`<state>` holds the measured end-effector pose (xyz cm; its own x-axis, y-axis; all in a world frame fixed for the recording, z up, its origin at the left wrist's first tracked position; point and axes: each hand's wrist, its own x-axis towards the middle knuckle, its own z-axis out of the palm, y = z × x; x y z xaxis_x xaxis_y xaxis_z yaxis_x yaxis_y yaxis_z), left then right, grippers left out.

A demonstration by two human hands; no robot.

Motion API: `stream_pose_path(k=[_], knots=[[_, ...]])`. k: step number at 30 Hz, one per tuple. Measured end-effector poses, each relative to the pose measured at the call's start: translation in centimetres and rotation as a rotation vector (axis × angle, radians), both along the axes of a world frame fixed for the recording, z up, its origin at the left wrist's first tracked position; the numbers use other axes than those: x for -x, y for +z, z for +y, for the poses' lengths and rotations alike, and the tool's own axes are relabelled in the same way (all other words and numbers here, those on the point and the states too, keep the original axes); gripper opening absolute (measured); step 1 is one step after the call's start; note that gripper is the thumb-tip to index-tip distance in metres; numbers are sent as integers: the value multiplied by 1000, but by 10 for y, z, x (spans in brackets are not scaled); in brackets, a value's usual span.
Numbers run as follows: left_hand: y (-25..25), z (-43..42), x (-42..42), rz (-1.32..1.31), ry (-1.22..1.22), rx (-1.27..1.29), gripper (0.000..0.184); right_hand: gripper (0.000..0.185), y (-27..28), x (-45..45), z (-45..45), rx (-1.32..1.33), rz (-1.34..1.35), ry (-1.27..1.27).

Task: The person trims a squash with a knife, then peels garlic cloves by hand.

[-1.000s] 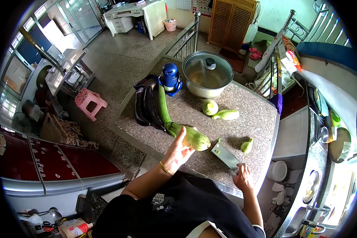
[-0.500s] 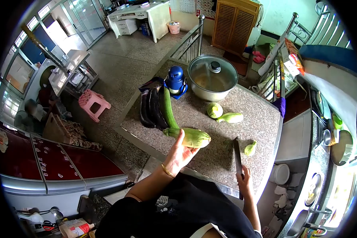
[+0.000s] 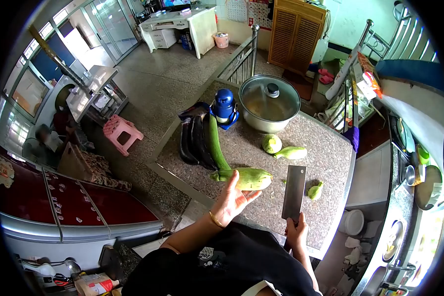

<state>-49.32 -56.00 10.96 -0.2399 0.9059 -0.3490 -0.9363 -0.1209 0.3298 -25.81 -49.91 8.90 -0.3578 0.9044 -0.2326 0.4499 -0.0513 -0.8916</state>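
Observation:
A pale green summer squash (image 3: 256, 179) rests in my left hand (image 3: 232, 201), the thumb across its near side and the fingers stretched below it. Wrapped round the handle of a cleaver (image 3: 294, 190), my right hand (image 3: 296, 233) keeps the broad blade face up, pointing away from me over the table. A small cut squash end (image 3: 315, 190) lies right of the blade. Farther off are a round squash piece (image 3: 272, 143) and a light green squash piece (image 3: 292, 153). A long green gourd (image 3: 215, 143) lies beside dark eggplants (image 3: 196, 143), left of them.
On the speckled stone table (image 3: 320, 143) stand a lidded pot (image 3: 266, 116) and a blue bottle (image 3: 224, 106). A pink stool (image 3: 122, 132) is on the floor to the left. A counter with a sink (image 3: 393, 239) runs along the right.
The cleaver has turned from edge-on to broad face up and moved left, nearer the squash. My left hand and its squash have shifted slightly right. The view has shifted a little.

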Motion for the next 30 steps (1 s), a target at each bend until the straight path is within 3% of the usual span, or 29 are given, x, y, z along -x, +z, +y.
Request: stream_pose_path(k=[13, 30], knots=[[-15, -1, -5, 14, -8, 216, 45, 13, 8, 10, -1, 158, 245, -83], [-17, -1, -10, 56, -15, 245, 41, 15, 30, 15, -14, 57, 406, -59]])
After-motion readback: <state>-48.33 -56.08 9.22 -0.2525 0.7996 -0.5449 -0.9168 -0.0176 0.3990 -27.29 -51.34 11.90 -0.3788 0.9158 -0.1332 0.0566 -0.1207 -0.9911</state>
